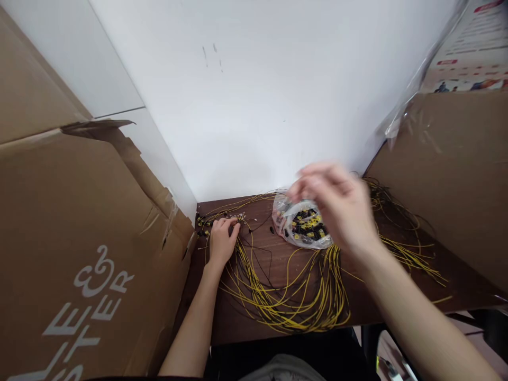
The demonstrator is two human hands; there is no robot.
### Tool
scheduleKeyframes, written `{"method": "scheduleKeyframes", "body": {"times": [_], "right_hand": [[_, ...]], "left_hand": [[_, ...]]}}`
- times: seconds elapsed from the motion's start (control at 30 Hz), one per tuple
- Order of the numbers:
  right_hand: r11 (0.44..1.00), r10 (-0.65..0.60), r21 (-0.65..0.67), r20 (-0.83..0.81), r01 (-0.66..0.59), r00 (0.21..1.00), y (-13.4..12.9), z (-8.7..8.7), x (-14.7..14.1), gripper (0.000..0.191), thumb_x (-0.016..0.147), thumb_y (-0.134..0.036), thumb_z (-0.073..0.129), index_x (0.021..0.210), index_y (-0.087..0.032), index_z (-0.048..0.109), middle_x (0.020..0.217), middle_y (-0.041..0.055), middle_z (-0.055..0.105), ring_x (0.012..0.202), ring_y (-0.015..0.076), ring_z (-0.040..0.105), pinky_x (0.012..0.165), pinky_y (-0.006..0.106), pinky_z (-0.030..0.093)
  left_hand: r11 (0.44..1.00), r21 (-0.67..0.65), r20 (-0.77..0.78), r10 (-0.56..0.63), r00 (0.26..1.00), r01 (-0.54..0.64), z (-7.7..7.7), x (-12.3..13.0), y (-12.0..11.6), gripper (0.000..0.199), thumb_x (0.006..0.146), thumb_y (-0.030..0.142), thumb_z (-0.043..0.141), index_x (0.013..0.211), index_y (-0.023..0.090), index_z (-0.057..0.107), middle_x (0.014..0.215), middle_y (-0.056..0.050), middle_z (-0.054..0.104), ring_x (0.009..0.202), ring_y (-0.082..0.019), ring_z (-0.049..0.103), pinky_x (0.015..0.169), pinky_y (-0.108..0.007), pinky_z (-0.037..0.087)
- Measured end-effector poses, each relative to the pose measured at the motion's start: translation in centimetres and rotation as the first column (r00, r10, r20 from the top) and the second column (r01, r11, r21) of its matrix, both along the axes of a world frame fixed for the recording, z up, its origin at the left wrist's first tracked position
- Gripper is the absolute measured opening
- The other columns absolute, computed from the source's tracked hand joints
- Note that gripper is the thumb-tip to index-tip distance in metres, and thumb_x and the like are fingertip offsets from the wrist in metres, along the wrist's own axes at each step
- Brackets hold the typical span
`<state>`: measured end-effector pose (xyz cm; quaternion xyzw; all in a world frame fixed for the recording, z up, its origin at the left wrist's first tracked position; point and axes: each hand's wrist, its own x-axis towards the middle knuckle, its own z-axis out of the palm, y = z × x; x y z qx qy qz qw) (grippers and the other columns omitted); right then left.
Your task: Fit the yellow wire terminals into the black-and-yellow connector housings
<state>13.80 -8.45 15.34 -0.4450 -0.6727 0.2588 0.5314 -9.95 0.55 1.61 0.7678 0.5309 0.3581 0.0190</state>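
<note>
At table | left hand on yellow wires | right hand raised | both grips: can't tell

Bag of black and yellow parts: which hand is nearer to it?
The right hand, raised at the bag's right side; the left hand is on the wire ends, farther off to its left.
</note>
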Motion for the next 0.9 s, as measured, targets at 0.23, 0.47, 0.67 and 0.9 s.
{"method": "scheduleKeyframes", "body": {"times": [0.23,0.47,0.67,0.9], "right_hand": [[0.992,0.124,-0.024,0.317,-0.123,0.940,4.1,-10.1,-3.2,0.020,0.086,-0.017,0.046,0.102,-0.018,0.057,0.084,0.0020,0.066,0.074,0.0132,0.061,0.066,0.025,0.046],[0.989,0.065,0.082,0.485,-0.119,0.872,4.5,-13.0,-2.2,0.018,0.086,-0.015,0.045,0.097,-0.020,0.058,0.091,0.0039,0.065,0.086,0.0169,0.059,0.079,0.028,0.045],[0.991,0.066,0.066,0.488,-0.112,0.870,4.9,-13.7,-1.8,0.015,0.085,-0.015,0.046,0.090,-0.020,0.060,0.087,0.0028,0.064,0.083,0.0164,0.059,0.078,0.028,0.044],[0.990,0.092,0.052,0.488,-0.134,0.868,4.9,-14.0,-1.9,0.016,0.085,-0.014,0.047,0.089,-0.020,0.061,0.085,0.0039,0.064,0.083,0.0166,0.059,0.078,0.028,0.044]], "left_hand": [[0.999,0.005,-0.143,0.047,0.989,-0.047,0.0,0.6,-0.6,0.030,0.082,0.038,0.054,0.102,0.018,0.063,0.091,-0.007,0.060,0.090,-0.024,0.050,0.081,-0.038,0.043],[0.993,0.109,-0.103,0.045,0.994,-0.033,0.8,1.6,-1.5,0.022,0.086,0.019,0.046,0.100,0.019,0.063,0.103,-0.007,0.059,0.098,-0.021,0.048,0.087,-0.036,0.040],[0.999,-0.006,-0.274,-0.042,0.961,0.042,1.0,3.4,0.0,0.031,0.087,0.011,0.040,0.106,0.020,0.063,0.111,-0.007,0.061,0.103,-0.023,0.047,0.083,-0.038,0.039],[0.997,-0.047,-0.363,0.041,0.931,-0.063,0.3,4.1,2.0,0.018,0.083,0.020,0.051,0.091,0.019,0.067,0.094,-0.009,0.061,0.094,-0.027,0.046,0.077,-0.041,0.036]]}}
